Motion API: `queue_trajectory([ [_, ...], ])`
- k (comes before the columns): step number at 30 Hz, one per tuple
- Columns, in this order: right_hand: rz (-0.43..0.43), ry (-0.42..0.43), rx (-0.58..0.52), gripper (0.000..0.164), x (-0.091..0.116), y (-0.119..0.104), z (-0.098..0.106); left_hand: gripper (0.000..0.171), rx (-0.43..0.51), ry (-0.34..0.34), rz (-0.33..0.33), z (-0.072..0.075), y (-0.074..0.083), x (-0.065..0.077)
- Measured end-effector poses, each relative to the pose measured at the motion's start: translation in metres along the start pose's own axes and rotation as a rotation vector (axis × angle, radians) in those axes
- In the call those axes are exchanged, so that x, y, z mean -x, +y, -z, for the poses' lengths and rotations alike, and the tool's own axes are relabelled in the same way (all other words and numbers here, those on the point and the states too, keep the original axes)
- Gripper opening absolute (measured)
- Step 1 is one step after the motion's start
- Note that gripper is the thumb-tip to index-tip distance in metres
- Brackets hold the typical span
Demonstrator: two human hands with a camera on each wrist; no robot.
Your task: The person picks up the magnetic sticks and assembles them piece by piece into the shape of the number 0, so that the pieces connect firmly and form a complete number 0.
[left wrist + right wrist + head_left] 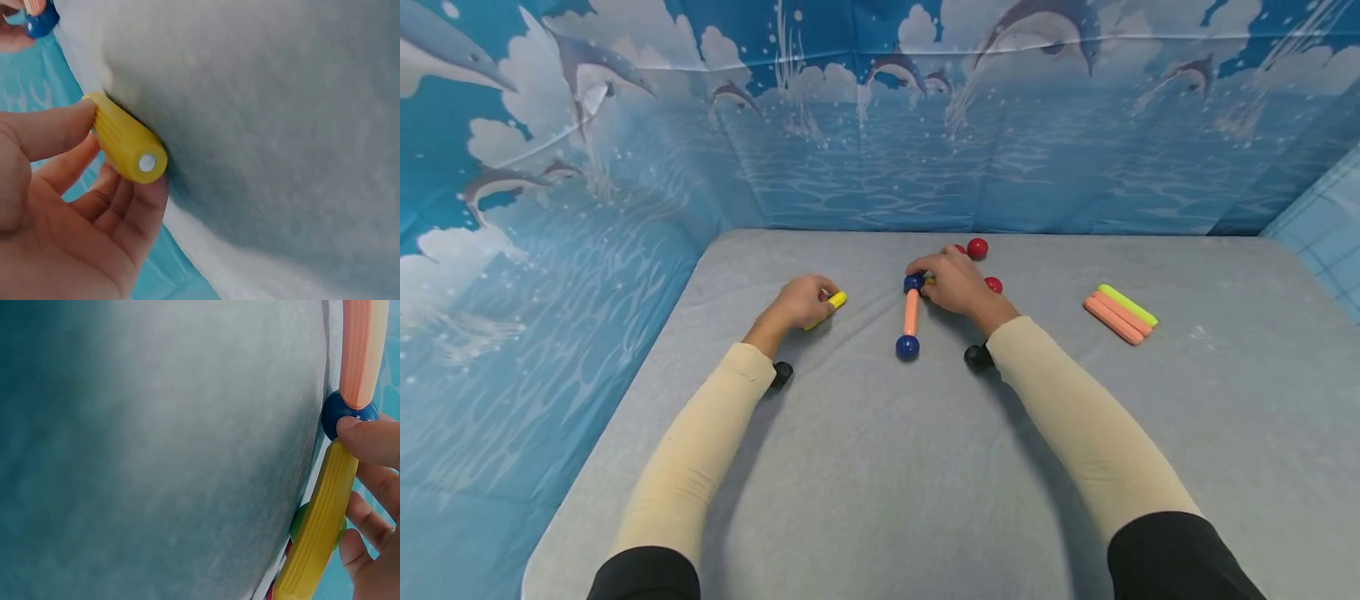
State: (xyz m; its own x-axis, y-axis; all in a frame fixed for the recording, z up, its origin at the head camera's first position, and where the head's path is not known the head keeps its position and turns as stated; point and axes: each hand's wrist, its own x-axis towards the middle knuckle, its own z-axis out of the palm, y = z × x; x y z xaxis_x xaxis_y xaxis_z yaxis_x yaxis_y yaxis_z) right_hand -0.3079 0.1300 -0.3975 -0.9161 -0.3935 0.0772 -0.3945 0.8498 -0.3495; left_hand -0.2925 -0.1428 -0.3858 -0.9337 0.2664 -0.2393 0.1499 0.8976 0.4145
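Observation:
My left hand [801, 302] pinches a ridged yellow rod [122, 137] between thumb and fingers, close over the grey tabletop. A silvery disc [147, 163] shows in the rod's near end. To its right, my right hand [958, 282] grips a blue ball [913, 282], thumb on its side. From that ball a peach rod [912, 312] runs toward me to a second blue ball [907, 347]. Another yellow rod [317, 525] meets the gripped ball in the right wrist view; my right hand hides most of it from the head camera. Behind this rod a green ball [299, 520] partly shows.
Red balls [977, 248] lie beyond and beside my right hand, one partly covered by it. Farther right, two peach rods [1116, 320] lie alongside a yellow-green rod [1127, 305]. A blue dolphin-print curtain [880, 167] hangs along the back and left of the grey table [865, 467].

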Motion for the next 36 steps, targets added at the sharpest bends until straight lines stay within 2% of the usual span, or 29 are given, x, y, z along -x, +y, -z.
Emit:
queue_trajectory([
  [6,-0.008,0.000,0.004,0.038,0.000,-0.001,0.001,0.041,0.079,-0.071,-0.108,-0.010,0.012,0.022],
  [10,-0.006,0.001,0.003,0.038,-0.001,-0.003,0.002,0.042,0.217,-0.116,-0.154,-0.021,0.020,0.044],
  [15,-0.002,0.007,-0.003,0.037,-0.002,-0.004,0.001,0.037,0.503,-0.151,-0.095,-0.037,0.040,0.073],
  [19,-0.002,0.023,-0.011,0.036,-0.001,-0.003,0.000,0.032,0.638,-0.169,-0.024,-0.051,0.053,0.087],
  [22,0.001,0.026,-0.016,0.036,-0.001,-0.003,0.000,0.036,0.710,-0.189,0.010,-0.059,0.058,0.092],
  [26,0.002,0.023,-0.012,0.037,-0.001,-0.002,0.000,0.040,0.784,-0.175,0.016,-0.066,0.061,0.093],
  [36,0.004,0.029,0.000,0.036,-0.001,0.000,0.000,0.040,0.840,-0.160,-0.015,-0.077,0.064,0.095],
])
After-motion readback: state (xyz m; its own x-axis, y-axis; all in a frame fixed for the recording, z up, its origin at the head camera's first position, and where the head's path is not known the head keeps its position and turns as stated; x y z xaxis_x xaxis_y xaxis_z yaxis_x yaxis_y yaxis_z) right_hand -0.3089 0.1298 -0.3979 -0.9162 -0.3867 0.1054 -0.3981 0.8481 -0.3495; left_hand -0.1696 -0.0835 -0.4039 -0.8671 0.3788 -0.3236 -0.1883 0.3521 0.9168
